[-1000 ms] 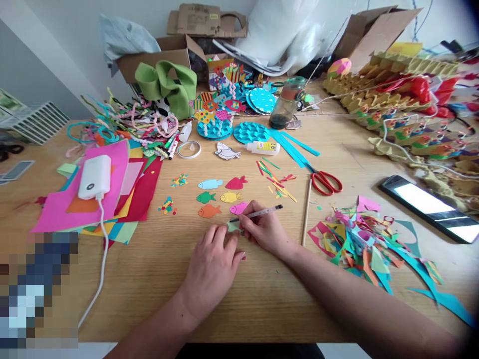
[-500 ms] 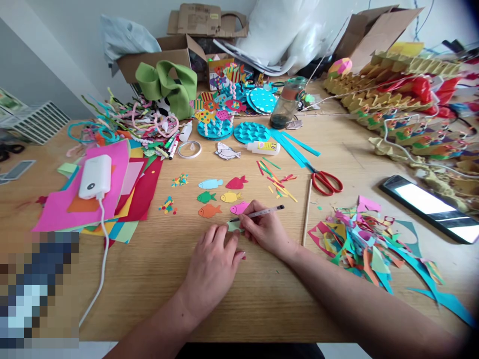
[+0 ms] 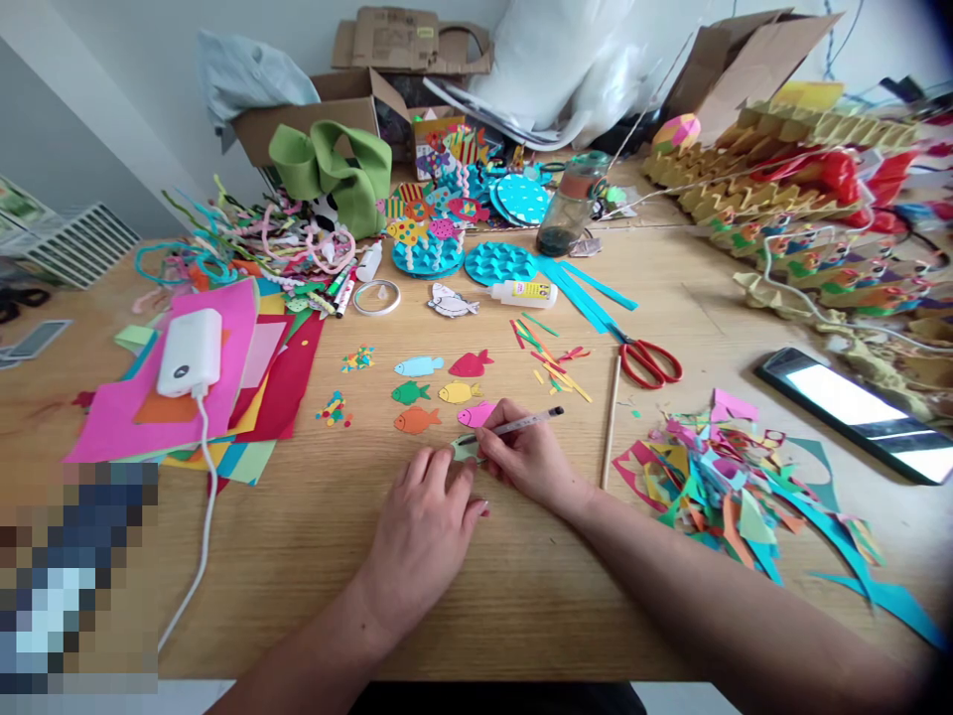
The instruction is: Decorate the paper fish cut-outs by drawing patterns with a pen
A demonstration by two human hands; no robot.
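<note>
My right hand (image 3: 521, 452) pinches a slim pen (image 3: 530, 423) with a pale barrel and dark ends, its tip on a pale green paper fish (image 3: 466, 450). At the left edge of that fish, my left hand (image 3: 428, 511) rests with fingertips pressed down and thumb apart. Part of the pale green piece is hidden under my fingers. Just above lie cut paper fish: blue (image 3: 418, 366), red (image 3: 471, 363), green (image 3: 410, 392), yellow (image 3: 461, 392), orange (image 3: 417, 421) and pink (image 3: 475, 413). The pink one is partly covered by my right hand.
Red-handled scissors (image 3: 650, 363), a wooden stick (image 3: 612, 422), paper scraps (image 3: 726, 467) and a phone (image 3: 856, 412) lie to the right. A glue bottle (image 3: 525, 294) lies beyond the fish. Left are coloured sheets (image 3: 287, 382) under a white power bank (image 3: 190, 353) with a cable.
The pen tip has shifted slightly on the pale green paper, and the pen's rear end dips a little left. Dark marks show more clearly there. My left hand stays in place.
</note>
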